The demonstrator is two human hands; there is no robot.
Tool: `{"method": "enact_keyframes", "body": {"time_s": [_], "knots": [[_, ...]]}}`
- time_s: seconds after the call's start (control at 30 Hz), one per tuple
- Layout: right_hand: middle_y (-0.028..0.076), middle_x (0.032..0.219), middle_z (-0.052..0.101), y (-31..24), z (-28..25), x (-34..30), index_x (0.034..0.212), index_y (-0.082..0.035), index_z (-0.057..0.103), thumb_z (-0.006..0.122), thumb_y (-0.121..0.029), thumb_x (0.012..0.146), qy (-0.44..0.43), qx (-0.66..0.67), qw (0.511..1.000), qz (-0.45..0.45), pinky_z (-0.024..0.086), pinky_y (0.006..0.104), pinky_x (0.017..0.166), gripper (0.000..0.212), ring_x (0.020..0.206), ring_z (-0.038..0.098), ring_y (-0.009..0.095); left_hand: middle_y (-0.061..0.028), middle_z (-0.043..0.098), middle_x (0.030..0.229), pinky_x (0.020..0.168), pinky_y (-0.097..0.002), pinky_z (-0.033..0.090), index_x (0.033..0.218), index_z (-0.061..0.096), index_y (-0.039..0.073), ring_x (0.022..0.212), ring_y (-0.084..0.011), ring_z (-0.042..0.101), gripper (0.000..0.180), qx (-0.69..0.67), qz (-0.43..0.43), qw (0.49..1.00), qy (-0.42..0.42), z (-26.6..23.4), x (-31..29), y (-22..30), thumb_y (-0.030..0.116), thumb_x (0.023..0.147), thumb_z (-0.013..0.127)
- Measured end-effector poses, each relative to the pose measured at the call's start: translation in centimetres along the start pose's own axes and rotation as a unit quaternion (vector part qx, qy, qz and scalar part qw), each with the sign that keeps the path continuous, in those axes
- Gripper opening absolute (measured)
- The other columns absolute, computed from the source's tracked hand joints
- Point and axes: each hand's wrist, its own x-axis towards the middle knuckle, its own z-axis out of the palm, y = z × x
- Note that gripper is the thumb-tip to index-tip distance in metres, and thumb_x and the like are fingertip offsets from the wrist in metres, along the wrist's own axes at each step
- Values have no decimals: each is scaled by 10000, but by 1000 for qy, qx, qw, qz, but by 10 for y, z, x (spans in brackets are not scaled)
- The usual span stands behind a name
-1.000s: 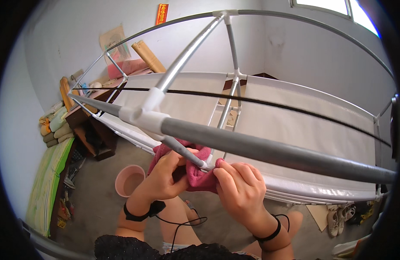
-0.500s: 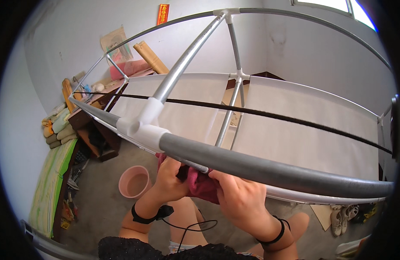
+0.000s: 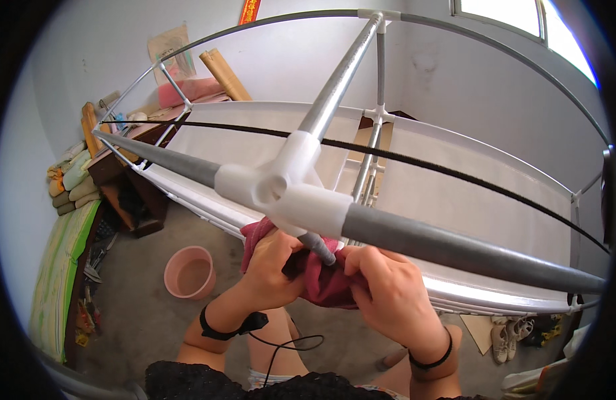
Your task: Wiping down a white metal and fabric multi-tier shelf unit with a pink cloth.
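Note:
A dark red cloth (image 3: 324, 283) is bunched between my two hands, around the lower end of a short grey metal tube (image 3: 319, 248). That tube hangs down from a white plastic connector (image 3: 281, 183) of the metal frame. My left hand (image 3: 273, 267) is closed on the cloth's left part, with some of it sticking up behind the fingers. At the cloth's right side, my right hand (image 3: 386, 288) pinches it beside the tube's end. A thick grey rail (image 3: 454, 250) runs from the connector to the right, above my right hand.
White fabric panels (image 3: 474, 193) stretch across the frame behind, with a black cord (image 3: 414, 158) crossing over them. On the floor at left stands a pink bucket (image 3: 190, 272). A green striped mattress (image 3: 61, 273) and wooden cabinet (image 3: 124, 193) lie farther left; shoes (image 3: 504, 340) sit at right.
The connector and rail now appear farther right and lower in view, with more of the short tube's end exposed. Both hands keep hold of the cloth; the right hand has shifted slightly right.

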Motion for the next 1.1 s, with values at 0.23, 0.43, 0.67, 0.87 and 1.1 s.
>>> {"method": "enact_keyframes", "body": {"time_s": [0.23, 0.43, 0.67, 0.87, 1.1], "knots": [[128, 1174, 658, 4, -20, 1, 975, -56, 541, 587, -1, 832, -147, -38, 982, -112, 538, 371, 783, 160, 982, 665, 308, -139, 691, 979, 789, -390, 514, 1087, 609, 19, 888, -328, 668, 350, 77, 129, 989, -12, -8, 6, -6, -57, 758, 701], [137, 1245, 640, 19, -16, -3, 966, -67, 514, 653, -134, 799, -127, -268, 908, -295, 530, 409, 946, 228, 1213, 592, 293, -120, 705, 983, 716, -336, 523, 1168, 575, 7, 832, -267, 685, 471, 29, 88, 996, -8, -6, 7, -1, -46, 736, 757], [115, 1111, 609, 18, -18, 9, 961, -25, 516, 621, -89, 788, -129, -167, 938, -275, 543, 324, 865, 212, 1035, 629, 251, -152, 665, 1102, 837, -405, 494, 1143, 647, 27, 998, -352, 645, 419, -8, 50, 995, -90, -20, 13, -3, -17, 734, 729], [80, 873, 552, 1, -20, 14, 909, -46, 486, 634, -154, 767, -109, -121, 970, -179, 514, 350, 751, 231, 849, 588, 254, -114, 651, 1076, 907, -372, 505, 1195, 565, 23, 996, -264, 626, 297, 44, 52, 993, -100, -21, 10, 4, 124, 937, 670], [76, 794, 538, 2, -13, 18, 867, -66, 472, 640, -111, 781, -100, -40, 989, -101, 480, 374, 686, 194, 779, 569, 264, -87, 639, 1094, 933, -336, 504, 1161, 575, 15, 1031, -211, 619, 228, 96, 25, 988, -117, -13, 21, 23, 51, 937, 594]]}}
